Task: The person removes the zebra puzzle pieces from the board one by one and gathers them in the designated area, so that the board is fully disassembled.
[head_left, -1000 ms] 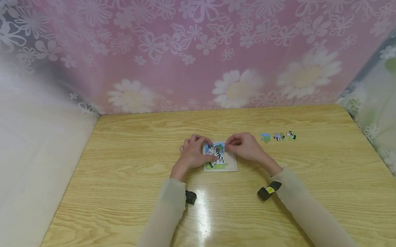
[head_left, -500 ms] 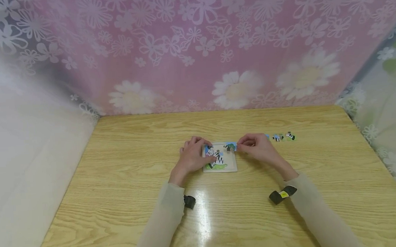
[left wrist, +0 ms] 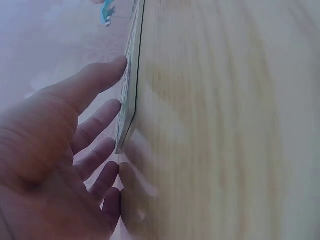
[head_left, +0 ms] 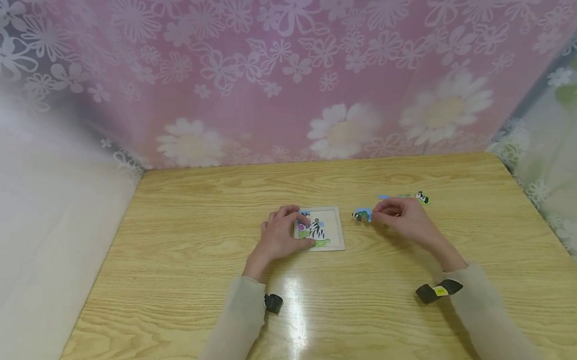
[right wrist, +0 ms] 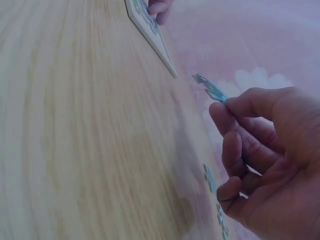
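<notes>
A square puzzle board [head_left: 338, 230] with a pale rim and several zebra-picture pieces lies flat in the middle of the table. The person's left hand [head_left: 279, 233] rests at its left side, thumb and forefinger touching the top. In the left wrist view the other fingers [left wrist: 107, 177] stand loosely bent near the board's corner. To the right of the board, the right hand [head_left: 405, 218] pinches a puzzle piece [head_left: 362, 215] with blue and green on it between thumb and forefinger. The right wrist view shows that puzzle piece [right wrist: 212, 90] held above the table.
Several loose puzzle pieces [head_left: 422, 197] lie in a row behind the right hand, which partly covers them. The wood-grain table [head_left: 198, 205] meets a pink flowered cloth [head_left: 266, 122] at the back, with pale cloth at both sides.
The right hand has drawn the puzzle piece off the board's upper right and carried it to the right, towards the loose pieces. The left hand has stayed at the board, its fingers slightly shifted.
</notes>
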The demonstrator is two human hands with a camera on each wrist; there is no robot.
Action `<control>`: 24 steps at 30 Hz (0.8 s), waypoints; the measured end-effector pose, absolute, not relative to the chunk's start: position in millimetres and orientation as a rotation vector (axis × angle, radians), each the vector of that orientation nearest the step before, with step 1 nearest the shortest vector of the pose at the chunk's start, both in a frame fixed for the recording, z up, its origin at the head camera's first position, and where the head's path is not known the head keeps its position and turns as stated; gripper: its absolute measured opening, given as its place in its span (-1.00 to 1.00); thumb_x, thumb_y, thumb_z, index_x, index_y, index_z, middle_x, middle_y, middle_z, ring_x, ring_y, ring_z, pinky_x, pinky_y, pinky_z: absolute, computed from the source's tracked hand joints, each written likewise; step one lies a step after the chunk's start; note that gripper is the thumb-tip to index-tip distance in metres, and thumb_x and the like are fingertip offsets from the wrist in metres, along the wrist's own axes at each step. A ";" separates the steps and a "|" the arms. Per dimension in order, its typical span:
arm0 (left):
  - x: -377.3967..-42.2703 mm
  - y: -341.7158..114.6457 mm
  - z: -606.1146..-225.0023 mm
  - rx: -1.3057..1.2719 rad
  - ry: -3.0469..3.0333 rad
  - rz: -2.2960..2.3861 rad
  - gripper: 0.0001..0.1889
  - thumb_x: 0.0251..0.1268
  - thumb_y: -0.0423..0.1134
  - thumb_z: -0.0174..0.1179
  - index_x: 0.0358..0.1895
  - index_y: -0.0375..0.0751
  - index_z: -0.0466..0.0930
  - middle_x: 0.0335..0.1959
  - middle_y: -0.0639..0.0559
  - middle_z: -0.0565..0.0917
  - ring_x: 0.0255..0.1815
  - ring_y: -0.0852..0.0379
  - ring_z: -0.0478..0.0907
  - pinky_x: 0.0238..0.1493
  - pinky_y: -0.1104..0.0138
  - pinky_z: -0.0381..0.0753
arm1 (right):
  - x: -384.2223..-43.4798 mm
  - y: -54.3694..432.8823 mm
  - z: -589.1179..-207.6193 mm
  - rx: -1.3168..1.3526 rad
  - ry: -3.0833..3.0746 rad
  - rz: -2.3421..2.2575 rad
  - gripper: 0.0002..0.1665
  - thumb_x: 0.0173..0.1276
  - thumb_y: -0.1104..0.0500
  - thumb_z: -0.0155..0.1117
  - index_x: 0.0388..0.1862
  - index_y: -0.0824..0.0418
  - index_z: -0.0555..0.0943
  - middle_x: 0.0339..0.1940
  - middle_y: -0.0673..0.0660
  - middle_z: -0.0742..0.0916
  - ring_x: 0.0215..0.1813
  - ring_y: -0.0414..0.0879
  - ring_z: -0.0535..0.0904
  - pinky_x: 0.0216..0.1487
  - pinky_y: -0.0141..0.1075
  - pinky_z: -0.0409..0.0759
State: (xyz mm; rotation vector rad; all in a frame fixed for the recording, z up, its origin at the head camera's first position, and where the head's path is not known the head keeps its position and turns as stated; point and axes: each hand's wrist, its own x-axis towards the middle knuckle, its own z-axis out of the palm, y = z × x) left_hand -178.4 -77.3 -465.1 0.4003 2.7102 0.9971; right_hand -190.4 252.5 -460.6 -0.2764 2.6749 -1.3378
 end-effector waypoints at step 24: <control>-184.1 -74.9 -471.1 0.336 2.719 0.951 -0.62 0.13 0.12 0.50 -0.03 0.20 0.63 0.54 0.15 0.28 0.53 -0.18 0.15 0.36 -0.18 0.13 | -181.3 300.1 -463.1 -0.249 2.846 -1.107 -0.78 0.48 0.07 0.33 -0.10 0.19 0.73 -0.25 0.17 0.81 -0.31 -0.35 0.62 -0.28 -0.39 0.54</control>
